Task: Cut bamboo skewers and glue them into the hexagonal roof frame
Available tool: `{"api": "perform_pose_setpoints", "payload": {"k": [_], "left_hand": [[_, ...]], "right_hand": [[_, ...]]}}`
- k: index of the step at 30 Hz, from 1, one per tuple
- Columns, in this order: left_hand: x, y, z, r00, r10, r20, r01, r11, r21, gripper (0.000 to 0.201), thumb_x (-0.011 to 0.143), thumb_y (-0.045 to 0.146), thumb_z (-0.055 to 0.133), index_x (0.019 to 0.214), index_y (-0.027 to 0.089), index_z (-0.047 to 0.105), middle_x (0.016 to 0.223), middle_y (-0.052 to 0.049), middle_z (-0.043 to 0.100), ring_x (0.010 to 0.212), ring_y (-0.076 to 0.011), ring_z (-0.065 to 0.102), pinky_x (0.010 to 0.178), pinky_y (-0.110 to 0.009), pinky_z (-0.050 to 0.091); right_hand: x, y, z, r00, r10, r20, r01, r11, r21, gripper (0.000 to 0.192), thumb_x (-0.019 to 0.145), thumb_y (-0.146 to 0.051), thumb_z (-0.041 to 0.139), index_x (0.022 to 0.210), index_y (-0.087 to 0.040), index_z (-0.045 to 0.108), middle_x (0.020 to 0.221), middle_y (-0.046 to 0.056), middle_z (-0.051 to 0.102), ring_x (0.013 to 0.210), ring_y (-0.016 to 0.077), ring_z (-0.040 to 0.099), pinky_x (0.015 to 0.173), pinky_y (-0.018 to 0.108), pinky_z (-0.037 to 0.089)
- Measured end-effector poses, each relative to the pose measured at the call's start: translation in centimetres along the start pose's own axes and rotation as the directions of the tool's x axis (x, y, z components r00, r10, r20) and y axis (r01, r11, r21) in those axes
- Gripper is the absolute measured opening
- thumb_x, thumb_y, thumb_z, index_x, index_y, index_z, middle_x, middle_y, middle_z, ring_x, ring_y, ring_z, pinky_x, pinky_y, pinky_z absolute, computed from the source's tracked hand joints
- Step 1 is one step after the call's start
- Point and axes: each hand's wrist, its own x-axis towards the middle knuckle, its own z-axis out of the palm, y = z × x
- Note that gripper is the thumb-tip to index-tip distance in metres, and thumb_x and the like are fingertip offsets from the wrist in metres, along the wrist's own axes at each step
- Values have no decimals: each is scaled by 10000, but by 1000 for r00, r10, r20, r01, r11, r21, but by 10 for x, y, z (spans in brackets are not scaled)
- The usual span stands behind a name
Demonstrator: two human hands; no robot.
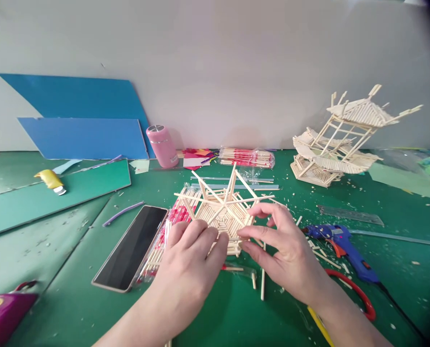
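A small hexagonal roof model made of pale wooden sticks [222,212] sits in the middle of the green table, with longer sticks radiating from its top. My left hand [190,260] grips its near left edge with fingers curled on the sticks. My right hand [283,246] pinches its near right edge between thumb and forefinger. A packet of red-wrapped sticks [164,236] lies under and left of the model.
A phone [131,246] lies face up at left. A blue glue gun [345,243] and red-handled scissors [356,294] lie at right. A finished stick pavilion [341,142] stands back right; a pink bottle [162,146], another stick packet [247,157] and blue boards [85,137] are behind.
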Motion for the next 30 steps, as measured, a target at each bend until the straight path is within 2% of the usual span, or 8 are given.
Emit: {"api": "perform_pose_setpoints", "payload": {"k": [5,7,9,14,16,19,24,30], "left_hand": [[-10,13,-8,996,14,-84,-16,999,-28,240,852,85,431,1045,141,563,1009,-127,625,968,-285,484,801,-432,356],[-18,25,-10,994,-15,-111,-4,985,-172,294,845,51,422,1105,147,520,1114,-142,574,1030,-281,488,843,-431,387],[-25,37,-9,989,-129,-71,96,931,-353,303,857,53,404,1127,159,490,1175,-144,533,1052,-250,505,853,-373,430],[-29,55,-3,921,-263,287,389,580,-716,156,875,108,388,858,200,511,894,-54,569,667,-123,531,571,-214,454],[-28,58,0,852,-305,425,523,451,-723,147,897,201,383,791,205,486,743,-17,525,576,-118,453,505,-220,400],[-28,63,4,738,-343,581,670,271,-691,204,907,340,367,807,209,486,639,17,436,545,-123,372,478,-232,331],[-30,73,13,647,-331,687,732,19,-681,255,882,425,400,920,212,534,728,0,469,647,-137,392,551,-241,319],[-30,73,25,616,-310,725,743,-78,-665,276,855,439,459,849,179,554,667,29,400,602,-117,307,532,-235,267]], "right_hand": [[-13,-8,-20,966,118,-229,-79,981,175,327,811,-219,564,1137,-251,555,1142,69,471,1053,224,471,864,399,418],[-25,-3,-27,912,234,-335,-175,964,199,295,824,-188,538,1108,-265,561,1079,51,528,958,193,520,800,349,442],[-40,8,-34,868,351,-350,-308,935,175,273,821,-205,554,1087,-265,561,1011,36,575,866,168,558,747,303,465],[-101,45,-50,834,547,-74,-551,827,-107,208,840,-289,509,1042,-256,544,908,27,622,769,153,616,635,235,523],[-128,56,-58,824,564,61,-545,817,-190,194,835,-304,497,1017,-253,537,906,36,629,739,161,634,540,215,530],[-161,63,-68,823,561,92,-510,800,-316,249,799,-334,528,1032,-246,520,983,60,615,791,196,642,561,248,549],[-172,58,-68,806,563,182,-461,790,-405,251,841,-321,465,1087,-272,478,1089,55,562,892,195,611,683,282,539],[-147,53,-61,731,607,313,-468,779,-417,220,877,-407,403,1056,-293,463,1075,25,554,957,197,553,768,335,480]]}}
